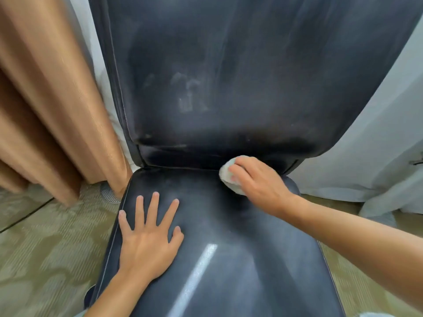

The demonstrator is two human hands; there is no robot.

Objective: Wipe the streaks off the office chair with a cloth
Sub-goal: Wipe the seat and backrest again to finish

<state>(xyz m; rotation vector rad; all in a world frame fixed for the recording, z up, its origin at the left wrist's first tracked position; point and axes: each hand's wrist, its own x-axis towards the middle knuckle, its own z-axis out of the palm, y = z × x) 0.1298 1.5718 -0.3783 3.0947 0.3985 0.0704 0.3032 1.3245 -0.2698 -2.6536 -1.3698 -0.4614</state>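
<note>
Your left hand (148,239) lies flat on the near left part of the office chair (229,259) seat, fingers straight and spread, the little finger close to the seat's stitched left edge and the thumb pointing toward the middle. Between your two forearms the dark seat runs bare, with a bright glare stripe (199,271) slanting across it toward the near edge; that stretch is the widest free surface in reach. Farther back and to the right, your right hand (256,181) has its fingers curled over a pale bunched cloth (229,177), holding it down on the rear right of the seat, right at the crease where seat meets backrest. The seat's right edge curves away just beyond your right wrist. Above the crease the backrest (229,76) rises, with whitish smears and streaks (190,92) left of its centre and fainter vertical streaks toward the right. To the left, a tan curtain (45,99) hangs in folds just beside the chair's left edge, its hem reaching the patterned carpet (45,248), so there is little gap on that side. To the right, a pale grey curtain (366,145) falls behind the backrest's right edge, with a strip of floor showing below it.
</note>
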